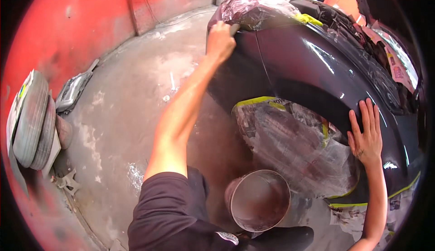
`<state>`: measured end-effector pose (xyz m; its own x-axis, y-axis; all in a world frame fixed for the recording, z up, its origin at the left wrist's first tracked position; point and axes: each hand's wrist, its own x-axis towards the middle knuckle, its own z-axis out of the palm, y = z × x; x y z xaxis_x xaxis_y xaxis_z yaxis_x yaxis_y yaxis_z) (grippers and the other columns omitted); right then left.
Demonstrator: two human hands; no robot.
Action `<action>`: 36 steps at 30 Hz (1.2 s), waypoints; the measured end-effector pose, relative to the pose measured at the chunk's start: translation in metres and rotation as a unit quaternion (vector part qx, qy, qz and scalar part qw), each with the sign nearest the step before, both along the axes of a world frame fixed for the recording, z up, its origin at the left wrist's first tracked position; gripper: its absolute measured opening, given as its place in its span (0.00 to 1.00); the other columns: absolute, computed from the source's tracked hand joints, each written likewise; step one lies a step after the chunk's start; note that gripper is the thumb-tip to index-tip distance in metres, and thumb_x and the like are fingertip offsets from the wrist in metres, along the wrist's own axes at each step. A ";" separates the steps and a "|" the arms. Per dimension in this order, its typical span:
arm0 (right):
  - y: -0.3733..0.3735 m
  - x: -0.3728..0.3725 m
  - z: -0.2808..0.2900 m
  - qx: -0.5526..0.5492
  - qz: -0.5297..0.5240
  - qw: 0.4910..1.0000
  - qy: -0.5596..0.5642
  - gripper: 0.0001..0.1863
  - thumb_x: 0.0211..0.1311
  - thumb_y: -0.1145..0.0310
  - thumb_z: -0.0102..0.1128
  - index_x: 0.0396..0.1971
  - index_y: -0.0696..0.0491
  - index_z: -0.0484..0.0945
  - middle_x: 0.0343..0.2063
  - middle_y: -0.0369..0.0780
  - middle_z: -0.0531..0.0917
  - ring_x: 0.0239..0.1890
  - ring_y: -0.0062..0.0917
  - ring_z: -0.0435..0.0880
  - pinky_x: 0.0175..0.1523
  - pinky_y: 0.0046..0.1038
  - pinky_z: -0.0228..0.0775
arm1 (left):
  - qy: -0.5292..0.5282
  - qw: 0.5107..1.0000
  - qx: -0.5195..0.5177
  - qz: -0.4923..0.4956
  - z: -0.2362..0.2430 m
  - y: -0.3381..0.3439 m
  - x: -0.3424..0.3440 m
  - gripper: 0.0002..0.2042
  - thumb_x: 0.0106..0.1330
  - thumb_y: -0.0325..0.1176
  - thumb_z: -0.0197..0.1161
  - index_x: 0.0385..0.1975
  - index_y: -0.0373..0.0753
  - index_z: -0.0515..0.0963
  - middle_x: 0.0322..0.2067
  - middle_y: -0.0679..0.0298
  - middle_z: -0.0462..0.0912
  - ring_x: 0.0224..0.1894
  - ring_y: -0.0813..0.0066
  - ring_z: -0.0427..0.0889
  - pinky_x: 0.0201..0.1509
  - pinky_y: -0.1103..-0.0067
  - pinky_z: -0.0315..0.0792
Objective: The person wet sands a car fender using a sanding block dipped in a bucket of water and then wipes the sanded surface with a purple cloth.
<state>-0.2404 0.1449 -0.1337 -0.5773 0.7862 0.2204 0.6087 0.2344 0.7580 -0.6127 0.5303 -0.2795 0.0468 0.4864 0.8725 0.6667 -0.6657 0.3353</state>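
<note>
A dark, glossy car fender [312, 65] curves across the right half of the view, with a thin panel seam running down to the wheel arch. At the front corner of the bodywork, my left hand [221, 42] is closed with the arm stretched forward. A small dark grey pad [234, 29] sticks out between its fingers, too little of it showing to tell its kind. My right hand [366, 135] lies flat on the fender above the wheel arch, fingers extended. The wheel is covered with masking paper and film [294, 147], edged with yellow tape [256, 100].
A round bucket [259, 201] stands on the concrete floor [131, 101] between me and the wheel. Crumpled plastic film [258, 6] covers the headlight area. A yellow cloth [308, 19] lies by the engine bay. Tyres [34, 119] lean against the red wall [77, 20] at left.
</note>
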 end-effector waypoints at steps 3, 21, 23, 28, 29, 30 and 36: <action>-0.008 0.008 -0.002 -0.009 -0.014 1.000 0.001 0.38 0.57 0.66 0.65 0.71 0.53 0.68 0.74 0.56 0.61 0.77 0.57 0.57 0.80 0.59 0.47 | -0.029 0.997 0.021 -0.063 0.013 -0.055 0.049 0.07 0.53 0.21 0.59 0.32 0.30 0.78 0.41 0.46 0.78 0.48 0.46 0.78 0.56 0.59 0.74; 0.001 -0.001 0.000 0.005 0.004 1.000 -0.018 0.36 0.63 0.64 0.61 0.72 0.54 0.67 0.74 0.57 0.60 0.77 0.58 0.56 0.79 0.60 0.47 | -0.133 0.987 -0.068 -0.058 -0.029 -0.019 0.009 0.23 0.71 0.30 0.55 0.65 0.31 0.71 0.70 0.40 0.67 0.74 0.43 0.63 0.75 0.58 0.62; 0.001 0.001 -0.003 -0.005 -0.001 1.000 -0.021 0.36 0.63 0.64 0.61 0.72 0.54 0.66 0.74 0.57 0.60 0.77 0.58 0.56 0.80 0.60 0.47 | -0.174 0.983 -0.047 -0.040 -0.047 -0.036 0.048 0.26 0.74 0.32 0.55 0.71 0.32 0.66 0.73 0.36 0.59 0.78 0.37 0.54 0.80 0.53 0.51; -0.012 0.013 0.003 0.004 -0.017 0.999 -0.045 0.35 0.68 0.64 0.57 0.74 0.54 0.63 0.74 0.57 0.59 0.77 0.59 0.57 0.79 0.60 0.48 | -0.215 0.965 -0.044 -0.140 -0.081 -0.126 0.110 0.30 0.75 0.30 0.54 0.76 0.33 0.59 0.79 0.41 0.48 0.81 0.40 0.41 0.82 0.55 0.40; -0.009 0.009 0.007 0.004 -0.016 0.999 -0.050 0.35 0.68 0.64 0.57 0.74 0.54 0.63 0.74 0.57 0.59 0.77 0.59 0.57 0.79 0.60 0.48 | -0.195 0.971 -0.021 -0.137 -0.081 -0.109 0.094 0.31 0.75 0.32 0.54 0.77 0.35 0.57 0.78 0.38 0.49 0.81 0.35 0.43 0.82 0.51 0.41; -0.007 0.005 0.007 0.008 -0.005 0.999 -0.049 0.34 0.69 0.64 0.56 0.74 0.54 0.63 0.74 0.57 0.59 0.77 0.59 0.57 0.79 0.60 0.48 | -0.256 0.958 -0.030 -0.128 -0.071 -0.080 0.075 0.30 0.76 0.32 0.52 0.77 0.35 0.58 0.78 0.39 0.50 0.81 0.39 0.45 0.82 0.53 0.43; 0.005 0.006 -0.006 0.002 0.002 0.999 -0.041 0.32 0.73 0.65 0.53 0.75 0.53 0.62 0.75 0.56 0.60 0.77 0.58 0.58 0.79 0.60 0.49 | -0.393 0.903 -0.175 -0.018 -0.065 -0.028 0.061 0.32 0.82 0.44 0.47 0.76 0.28 0.54 0.78 0.39 0.48 0.81 0.41 0.43 0.83 0.57 0.39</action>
